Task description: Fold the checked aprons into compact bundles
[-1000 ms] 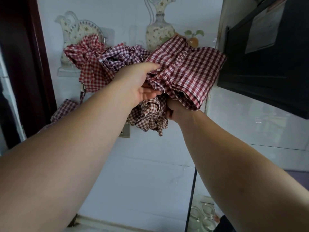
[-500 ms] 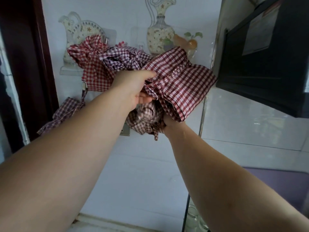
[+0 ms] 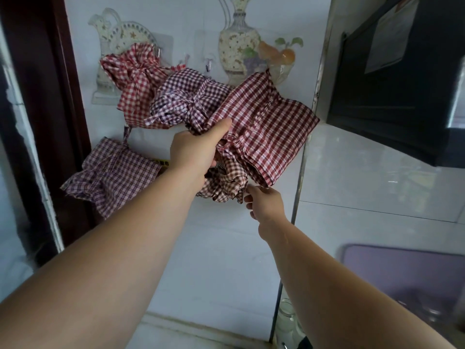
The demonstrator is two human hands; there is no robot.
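Several checked aprons hang bundled on wall hooks. A dark red checked apron (image 3: 266,129) is folded into a flat bundle at the right; my left hand (image 3: 198,149) grips its gathered left edge. Below it sags a brown checked bundle (image 3: 226,182). My right hand (image 3: 264,202) hovers just under the red bundle's lower corner, fingers loosely curled and holding nothing. Behind hang a purple checked bundle (image 3: 186,102) and a bright red checked bundle (image 3: 133,79). Another purple checked bundle (image 3: 113,175) dangles lower left.
A white tiled wall (image 3: 201,260) with vase stickers is behind. There is a dark door frame (image 3: 50,96) at the left and a black range hood (image 3: 402,84) at upper right. A purple board (image 3: 402,278) leans at lower right, with glass jars (image 3: 286,321) below.
My right hand has let go of the bundle's underside and dropped slightly. The red apron bundle has sunk lower, and the view has tilted down.
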